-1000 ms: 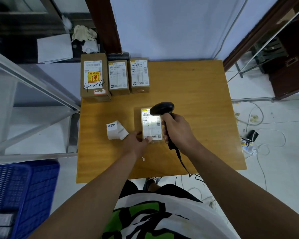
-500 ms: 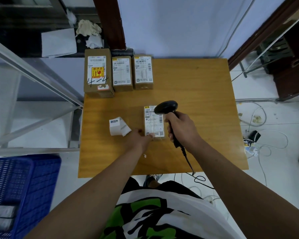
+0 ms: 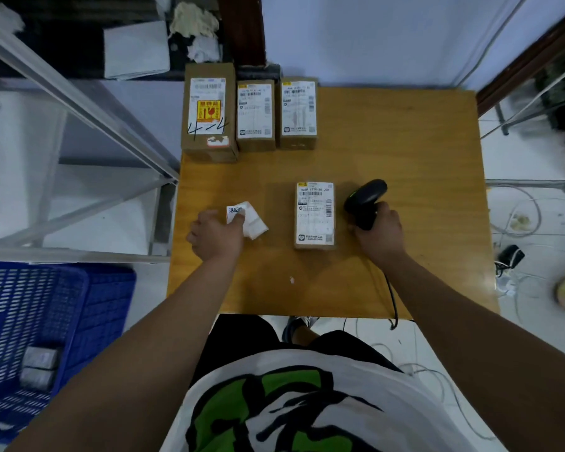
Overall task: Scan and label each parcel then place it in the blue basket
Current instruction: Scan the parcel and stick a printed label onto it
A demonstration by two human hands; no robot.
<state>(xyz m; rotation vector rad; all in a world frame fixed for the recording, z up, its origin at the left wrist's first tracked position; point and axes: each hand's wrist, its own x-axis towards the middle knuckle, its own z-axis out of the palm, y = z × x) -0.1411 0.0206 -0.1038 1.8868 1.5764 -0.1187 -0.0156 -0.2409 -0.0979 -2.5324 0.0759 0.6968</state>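
Parcel (image 3: 315, 215) under processing, a small brown carton with its white-labelled face up, lies flat near the middle of the wooden table (image 3: 421, 151), apart from both hands. Right hand (image 3: 380, 234), just right of the parcel, is clenched round the handle of a black barcode scanner (image 3: 366, 199), whose head tilts toward the carton. The scanner's cable (image 3: 392, 298) runs off the near table edge. Left hand (image 3: 216, 236), well left of the parcel, has curled fingers and its thumb laid on a white label strip (image 3: 250, 220). It appears to pinch the strip, though the hand hides the underside. Three further parcels (image 3: 255, 114) stand side by side at the far left table edge. Blue basket (image 3: 30, 321) sits on the floor at lower left, holding two grey packets (image 3: 40, 367).
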